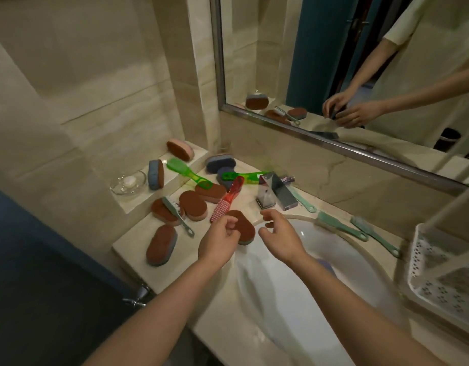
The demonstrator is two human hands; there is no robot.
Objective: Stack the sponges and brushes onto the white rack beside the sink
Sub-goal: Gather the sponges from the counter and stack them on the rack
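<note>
Several brown-faced oval sponges lie on the counter left of the sink, such as one standing on edge and another lying flat. My left hand grips the left edge of a brown sponge at the basin's rim. My right hand hovers just right of that sponge, fingers loosely bent and holding nothing. A red brush lies just behind the held sponge. Two green brushes and teal brushes lie around the tap. The white perforated rack stands at the far right.
A chrome faucet stands behind the white sink basin. A glass dish sits on the raised ledge at the left with two sponges. A mirror hangs above the counter, and a tiled wall closes the left.
</note>
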